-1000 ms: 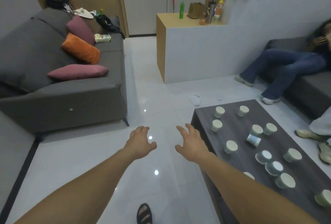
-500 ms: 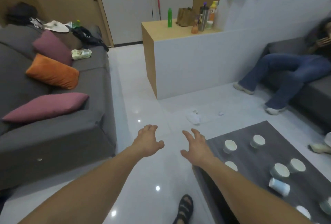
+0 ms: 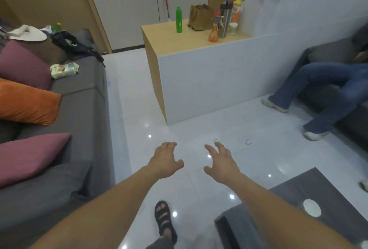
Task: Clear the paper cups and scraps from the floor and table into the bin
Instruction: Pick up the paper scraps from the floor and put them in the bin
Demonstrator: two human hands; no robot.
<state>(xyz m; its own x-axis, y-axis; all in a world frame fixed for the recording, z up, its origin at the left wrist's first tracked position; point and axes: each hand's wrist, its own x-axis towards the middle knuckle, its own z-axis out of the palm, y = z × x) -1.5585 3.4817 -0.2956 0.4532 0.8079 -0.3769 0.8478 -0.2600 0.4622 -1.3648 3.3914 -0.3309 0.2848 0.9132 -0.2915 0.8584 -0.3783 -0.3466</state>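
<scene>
Room: glossy white tiled floor (image 3: 135,109) runs between a grey fabric sofa (image 3: 85,113) on the left and a dark grey wood-grain low table (image 3: 334,187) at lower right. A seated person in blue jeans (image 3: 318,81) is at far right.
Left hand: left hand (image 3: 165,161) is stretched forward above the floor, fingers (image 3: 171,144) spread wide and slightly curled, holding nothing.
Right hand: right hand (image 3: 221,161) is likewise extended, fingers (image 3: 219,146) wide, empty.
Scraps: small crumpled white paper scrap (image 3: 248,142) lies on the floor ahead and to the right of the right hand, apart from it. A tiny pale fleck (image 3: 216,140) shows just beyond that hand's fingertips; anything behind the hand cannot be told.
Cups: one white paper cup (image 3: 312,207) is in view, upright on the table.
Bin: not in view.
Change: against the earlier views, the table has slid into the corner and all cups but one have left the frame. The scraps sit nearer the hands, and the black-sandalled foot (image 3: 164,221) is further forward.
Meaning: judged an approach to the floor scraps first. Nothing is collected yet and the task is barely begun.
</scene>
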